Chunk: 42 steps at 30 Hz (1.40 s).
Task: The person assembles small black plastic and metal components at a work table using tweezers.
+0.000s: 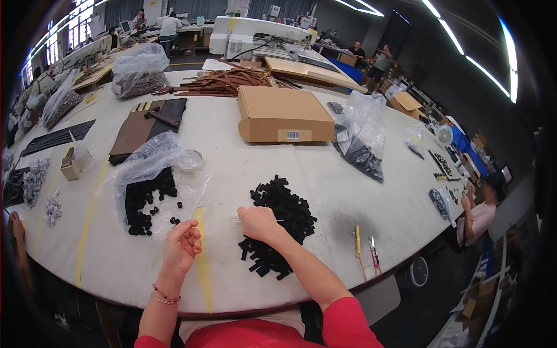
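My right hand [258, 223] is closed above a heap of short black strips [287, 206] in the middle of the table. Thin needle-like rods [234, 219] stick out of that fist toward the left; their exact kind is too fine to make out. To its left, my left hand [182, 245] is held up with the fingers curled in, and whatever they may hold is hidden. Just beyond it lies an opened clear plastic bag [156, 152]. Small rounded black pieces [139, 223] spill from the bag, a few lying near my left fingertips.
A cardboard box [284, 113] stands beyond the heap, beside a bag of dark parts [362, 151]. A yellow-handled pointed tool [358, 243] and red-handled snips [373, 252] lie right. Brown leather [136, 130] and a small carton [70, 168] are left. A person [484, 209] sits at the right edge.
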Motion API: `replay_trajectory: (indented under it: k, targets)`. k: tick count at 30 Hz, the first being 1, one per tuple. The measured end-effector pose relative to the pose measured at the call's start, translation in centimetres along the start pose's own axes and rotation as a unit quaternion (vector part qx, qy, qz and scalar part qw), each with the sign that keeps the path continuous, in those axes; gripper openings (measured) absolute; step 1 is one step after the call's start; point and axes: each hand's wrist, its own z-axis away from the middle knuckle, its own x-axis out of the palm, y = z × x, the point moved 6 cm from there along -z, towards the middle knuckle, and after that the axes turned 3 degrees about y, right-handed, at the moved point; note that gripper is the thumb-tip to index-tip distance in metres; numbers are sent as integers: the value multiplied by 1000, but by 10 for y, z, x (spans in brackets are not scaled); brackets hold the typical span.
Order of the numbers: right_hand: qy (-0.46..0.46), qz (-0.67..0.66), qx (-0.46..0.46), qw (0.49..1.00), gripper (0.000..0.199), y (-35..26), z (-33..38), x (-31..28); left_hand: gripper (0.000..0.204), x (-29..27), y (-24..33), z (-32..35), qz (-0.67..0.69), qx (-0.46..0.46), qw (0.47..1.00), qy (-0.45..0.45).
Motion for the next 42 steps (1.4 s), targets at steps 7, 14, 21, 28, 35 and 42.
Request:
replay_trajectory:
  k: [7,14,21,28,35,42]
  targets:
    - [-20,-454,59,889,14,-2,15,-26,14,25,-8,4,-124,31,991,-43]
    - [-80,-703,153,690,11,-36,45,-6,14,39,-35,15,-108,25,988,-104]
    - [-84,-731,193,649,12,-33,58,6,9,29,-42,17,-108,15,990,-88]
    - [-101,-673,147,718,12,-38,60,-3,9,31,-38,18,-99,-5,989,-111]
    - [80,-472,93,873,11,-36,59,-16,9,37,-42,25,-167,67,982,-65]
    - [172,-403,56,897,8,-49,61,-25,7,51,-12,50,-475,397,785,6]
